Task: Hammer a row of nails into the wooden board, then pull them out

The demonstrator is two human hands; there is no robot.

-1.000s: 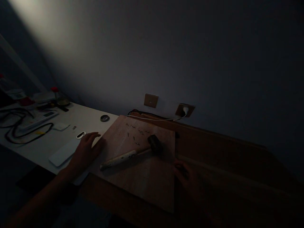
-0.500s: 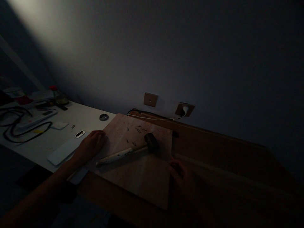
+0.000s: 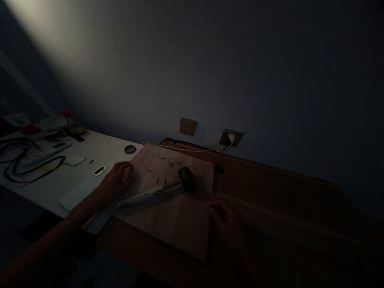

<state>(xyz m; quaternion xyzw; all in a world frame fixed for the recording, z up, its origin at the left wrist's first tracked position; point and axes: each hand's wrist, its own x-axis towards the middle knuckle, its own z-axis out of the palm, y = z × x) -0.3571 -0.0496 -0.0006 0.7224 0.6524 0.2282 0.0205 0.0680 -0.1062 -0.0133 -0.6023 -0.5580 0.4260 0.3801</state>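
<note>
The room is dim. A light wooden board (image 3: 177, 224) lies on a darker wooden surface. On the board rests a mallet (image 3: 156, 190) with a pale handle and a dark head, and several small nails (image 3: 163, 172) are scattered behind it. My left hand (image 3: 118, 181) sits at the board's left edge with its fingers curled, close to the mallet's handle end. My right hand (image 3: 225, 218) lies in shadow at the board's right edge, fingers bent against the wood. What either hand holds, if anything, is too dark to see.
A white table (image 3: 105, 154) to the left carries black cables (image 3: 18, 168), a white power strip (image 3: 45, 151), a flat white slab (image 3: 76, 194), a small oval tag (image 3: 99, 171) and a round dark lid (image 3: 130, 149). A wall switch (image 3: 186, 126) and a socket with a white plug (image 3: 231, 138) sit behind.
My left hand went from flat and open beside the board to curled at its left edge. The board, mallet and right hand shifted slightly left in view; the nails spread a little.
</note>
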